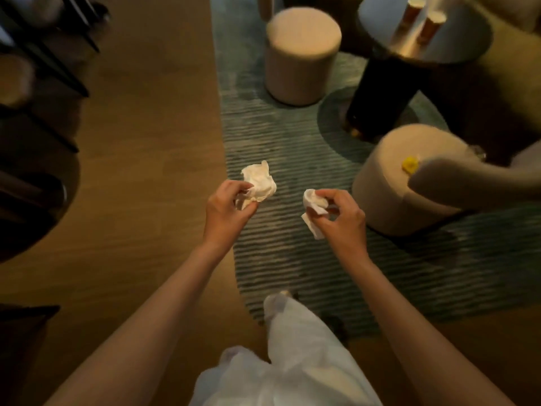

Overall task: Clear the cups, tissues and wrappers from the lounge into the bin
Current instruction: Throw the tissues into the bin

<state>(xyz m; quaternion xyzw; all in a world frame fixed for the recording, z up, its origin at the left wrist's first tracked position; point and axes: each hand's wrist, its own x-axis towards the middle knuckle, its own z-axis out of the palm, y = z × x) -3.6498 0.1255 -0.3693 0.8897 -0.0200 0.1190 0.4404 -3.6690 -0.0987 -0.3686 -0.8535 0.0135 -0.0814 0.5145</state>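
My left hand (225,208) pinches a crumpled white tissue (260,183) above the edge of the green rug. My right hand (342,215) grips a second crumpled white tissue (313,205), part of which hangs below the fingers. Two brown paper cups (423,22) stand on the round side table (468,45) at the top right. A small yellow wrapper (409,164) lies on the nearer beige pouf (389,197). No bin is in view.
A second beige pouf (301,54) stands on the striped green rug (292,142). The table's dark base (380,104) is beside it. A pale armchair arm (474,183) reaches in at right. Dark chair legs (44,68) stand on the wooden floor at left.
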